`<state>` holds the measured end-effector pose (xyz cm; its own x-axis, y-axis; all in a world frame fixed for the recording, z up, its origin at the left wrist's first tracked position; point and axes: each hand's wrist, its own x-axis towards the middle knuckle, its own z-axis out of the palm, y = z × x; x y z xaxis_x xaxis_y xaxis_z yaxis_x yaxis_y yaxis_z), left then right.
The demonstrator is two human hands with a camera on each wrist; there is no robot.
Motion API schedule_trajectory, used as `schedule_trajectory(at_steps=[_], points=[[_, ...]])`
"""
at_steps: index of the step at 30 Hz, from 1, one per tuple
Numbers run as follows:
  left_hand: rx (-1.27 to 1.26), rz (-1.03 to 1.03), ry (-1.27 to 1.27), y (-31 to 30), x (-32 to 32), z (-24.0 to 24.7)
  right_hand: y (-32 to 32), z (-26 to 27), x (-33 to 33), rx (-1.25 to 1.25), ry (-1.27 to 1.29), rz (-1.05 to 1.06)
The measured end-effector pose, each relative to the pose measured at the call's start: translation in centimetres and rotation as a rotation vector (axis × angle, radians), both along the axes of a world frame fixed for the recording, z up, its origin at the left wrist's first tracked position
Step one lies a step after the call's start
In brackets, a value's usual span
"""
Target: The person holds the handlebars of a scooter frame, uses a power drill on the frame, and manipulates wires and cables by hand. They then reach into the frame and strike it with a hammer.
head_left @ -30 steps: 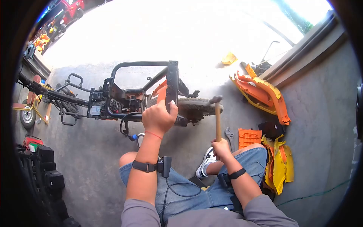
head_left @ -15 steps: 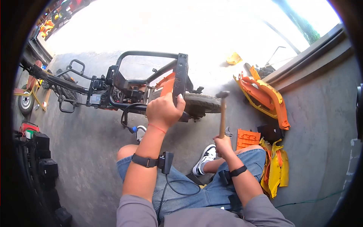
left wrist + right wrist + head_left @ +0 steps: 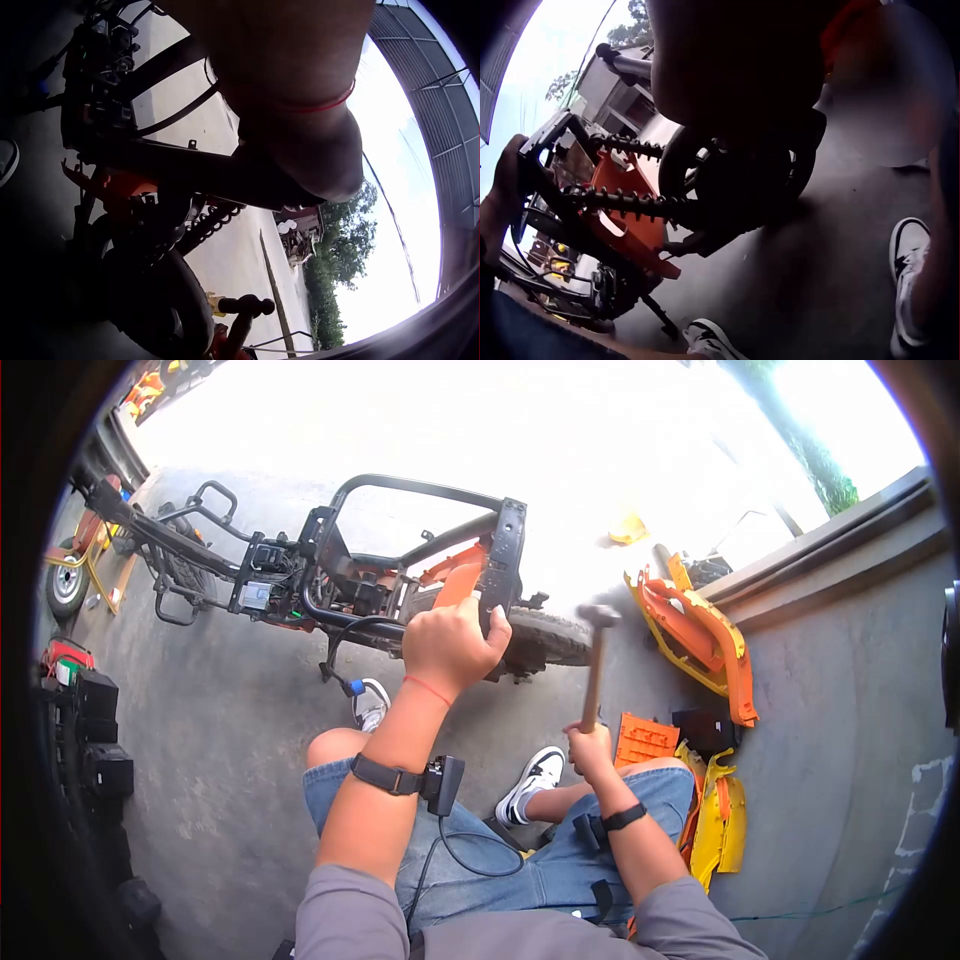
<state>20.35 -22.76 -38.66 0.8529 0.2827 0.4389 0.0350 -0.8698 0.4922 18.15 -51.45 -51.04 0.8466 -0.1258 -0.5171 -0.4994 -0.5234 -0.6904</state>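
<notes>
A black metal vehicle frame (image 3: pixel 508 550) lies across the upper middle of the head view, its rear wheel (image 3: pixel 550 638) low at the right. My left hand (image 3: pixel 450 645) grips the rear end of this frame beside an orange part (image 3: pixel 460 582); some of its fingers are hidden. My right hand (image 3: pixel 592 752) holds a hammer (image 3: pixel 594 680) by its wooden handle, metal head up, just right of the wheel and apart from it. In the right wrist view, coil springs (image 3: pixel 630 204) and an orange panel (image 3: pixel 634 187) show beneath the frame.
Orange and yellow body panels (image 3: pixel 700 635) lie on the floor at the right, near an orange grille-like piece (image 3: pixel 645 742). Black boxes (image 3: pixel 100 770) stand at the far left. Two shoes (image 3: pixel 530 785) are below the frame. A low wall ledge (image 3: pixel 830 550) runs at upper right.
The head view has shifted, so the frame and left hand appear farther right. The left hand keeps its hold. The right hand still grips the hammer, whose head appears slightly higher than a second ago.
</notes>
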Motion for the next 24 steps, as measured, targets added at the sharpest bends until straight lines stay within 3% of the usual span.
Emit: schedule_trajectory(at_steps=[1,2,5,7,9,11,12,13,15,17,19,22,24], points=[[0.034,0.001,-0.030,0.1,0.2,-0.5,-1.1,-0.7,0.5,0.141,-0.338,0.011],[0.039,0.012,-0.028,0.1,0.2,-0.3,0.6,5.1,0.5,0.279,-0.429,-0.100],[-0.051,0.005,0.006,0.0,-0.1,0.0,2.6,15.3,1.0,0.495,-0.806,-0.062],[-0.055,0.006,0.047,0.0,-0.1,0.0,2.7,16.6,2.3,0.609,-0.979,-0.029],[-0.053,0.005,0.036,0.0,0.0,0.0,2.3,12.2,3.5,0.543,-1.178,-0.032],[-0.048,0.000,0.023,0.1,-0.2,-0.3,0.4,2.2,2.2,0.248,-0.945,-0.068],[-0.041,-0.002,0.018,0.1,0.0,-0.5,-1.7,-4.2,0.9,-0.135,-0.888,0.091],[-0.035,-0.001,0.014,0.2,0.1,-0.6,-3.1,-7.1,0.8,-0.234,-0.203,0.137],[-0.043,0.003,0.002,0.3,0.2,-0.5,0.1,1.0,1.1,0.078,-0.265,-0.062],[-0.050,-0.023,0.027,0.3,0.0,-0.4,1.4,10.9,2.0,0.246,-0.499,-0.063],[-0.073,-0.016,0.054,0.1,-0.1,0.0,2.3,17.0,2.1,0.391,-0.726,-0.030],[-0.036,-0.001,0.037,0.0,0.2,-0.2,2.2,17.4,3.5,0.534,-1.069,0.020],[-0.024,0.003,0.032,0.1,0.1,-0.1,2.9,11.9,3.4,0.442,-1.126,-0.064]])
